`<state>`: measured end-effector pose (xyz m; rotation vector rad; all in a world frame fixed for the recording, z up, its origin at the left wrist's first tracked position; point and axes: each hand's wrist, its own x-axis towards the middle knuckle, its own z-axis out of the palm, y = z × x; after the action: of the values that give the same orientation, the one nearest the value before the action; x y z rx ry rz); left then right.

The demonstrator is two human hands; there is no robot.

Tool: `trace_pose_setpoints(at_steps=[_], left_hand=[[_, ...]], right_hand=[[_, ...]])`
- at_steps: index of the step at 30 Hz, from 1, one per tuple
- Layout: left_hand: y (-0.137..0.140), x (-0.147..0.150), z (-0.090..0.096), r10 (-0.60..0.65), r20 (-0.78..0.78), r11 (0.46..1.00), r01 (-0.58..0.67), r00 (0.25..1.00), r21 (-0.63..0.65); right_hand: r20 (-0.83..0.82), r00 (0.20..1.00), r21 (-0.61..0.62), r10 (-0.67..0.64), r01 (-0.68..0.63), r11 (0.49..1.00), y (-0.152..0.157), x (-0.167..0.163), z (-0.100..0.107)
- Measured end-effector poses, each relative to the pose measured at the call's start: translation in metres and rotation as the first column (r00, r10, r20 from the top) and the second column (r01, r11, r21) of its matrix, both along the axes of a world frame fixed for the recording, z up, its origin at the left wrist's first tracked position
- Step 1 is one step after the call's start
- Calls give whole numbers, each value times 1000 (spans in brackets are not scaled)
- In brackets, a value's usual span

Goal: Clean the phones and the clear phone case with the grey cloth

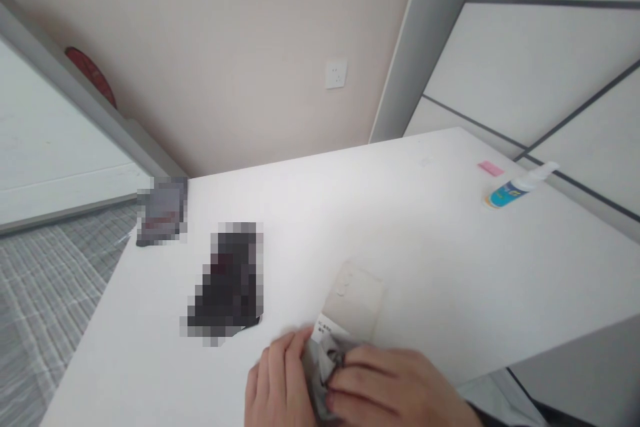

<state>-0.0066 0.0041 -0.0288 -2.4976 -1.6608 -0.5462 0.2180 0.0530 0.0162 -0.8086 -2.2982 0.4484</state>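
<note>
A flat, pale translucent piece (359, 290) lies on the white table in front of me, with a white label strip (331, 328) bearing small dark print across it. My right hand (385, 383) has its fingers bunched round a crumpled grey cloth (326, 363), pressed onto the near part of this piece. Along the piece's left edge rests my left hand (280, 377), fingers laid flat side by side, the index fingertip touching near the label. Cloth and hands cover the near end of the piece, so its exact kind cannot be made out.
A spray bottle (513, 193) with a blue label lies at the table's right, beside a pink strip (491, 168). Two blurred dark objects, one nearer (230, 287) and one at the far left corner (164, 210), are on the table (425, 227). Behind is a wall socket (336, 74).
</note>
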Motion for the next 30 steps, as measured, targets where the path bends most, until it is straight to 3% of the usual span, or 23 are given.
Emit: trace_pose_setpoints(at_steps=[4, 6, 10, 15, 17, 20, 22, 24, 27, 28, 30], left_hand=[[2, 6, 8, 50, -10, 998, -51, 999, -30], [2, 8, 11, 53, 9, 998, -53, 999, -29], [2, 12, 14, 44, 63, 998, -40, 997, -53], [0, 11, 24, 79, 218, 994, -61, 973, -89], [-1, 7, 31, 56, 353, 998, -62, 934, 5], [-1, 3, 42, -73, 588, 992, -5, 806, 129], [1, 8, 49, -127, 726, 991, 54, 676, 124], [7, 18, 55, -134, 794, 991, 89, 593, 100], [19, 31, 62, -175, 806, 979, 185, 565, 83], [23, 34, 64, -187, 808, 973, 221, 559, 72], [28, 36, 68, -206, 816, 961, 269, 540, 64]], right_hand=[[46, 974, 140, -220, 212, 967, 13, 17, 0], [27, 978, 139, -205, 200, 970, 11, 16, 0], [-83, 996, -3, 12, -12, 1000, 0, 7, -5], [-90, 974, 81, -209, 216, 973, 20, 28, -10], [-119, 975, 46, -188, 194, 980, 22, 26, -8], [-264, 957, -174, -119, 74, 982, 8, 4, -2], [-402, 908, -335, -117, -27, 942, -7, -14, 3], [-537, 827, -395, -167, -71, 916, -19, -28, 11], [-687, 687, -357, -235, -38, 933, -28, -33, 29], [-702, 680, -309, -212, -23, 951, -27, -31, 36], [-650, 754, -154, -101, -1, 988, -22, -24, 53]])
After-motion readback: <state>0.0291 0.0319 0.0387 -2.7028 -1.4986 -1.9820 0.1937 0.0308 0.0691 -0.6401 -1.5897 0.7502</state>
